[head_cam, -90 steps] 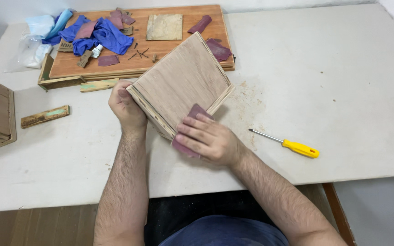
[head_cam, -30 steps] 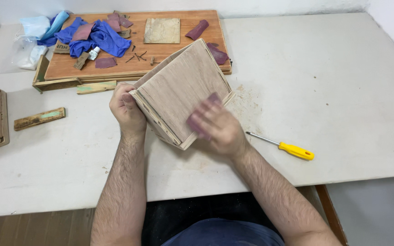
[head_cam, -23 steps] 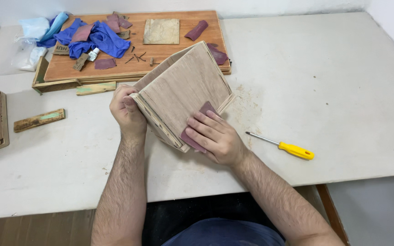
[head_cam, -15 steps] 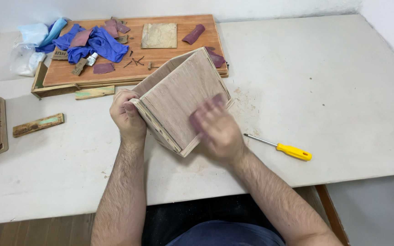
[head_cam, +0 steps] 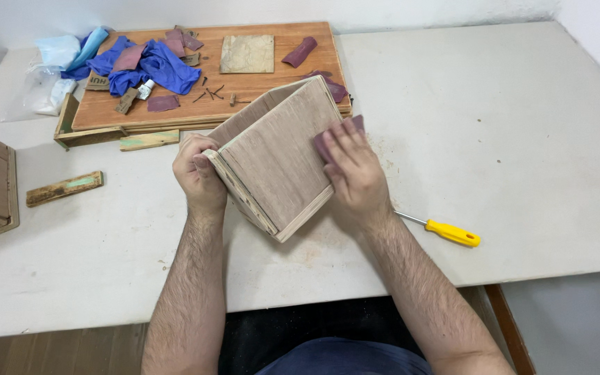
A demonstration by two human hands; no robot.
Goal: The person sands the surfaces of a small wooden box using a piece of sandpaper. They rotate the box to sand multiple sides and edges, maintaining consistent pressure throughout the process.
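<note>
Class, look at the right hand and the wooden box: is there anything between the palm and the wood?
Yes. A piece of reddish-brown sandpaper lies under the right hand, pressed against the right edge of the wooden box. The left hand grips the box's left corner directly, with nothing visible between.

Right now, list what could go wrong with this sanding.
The wooden box stands tilted on one edge, steadied only by the left hand, so it could slip. The right hand presses the sandpaper at the box's right edge, where fingers could catch splinters. The yellow screwdriver lies close to the right forearm and could get knocked.
</note>
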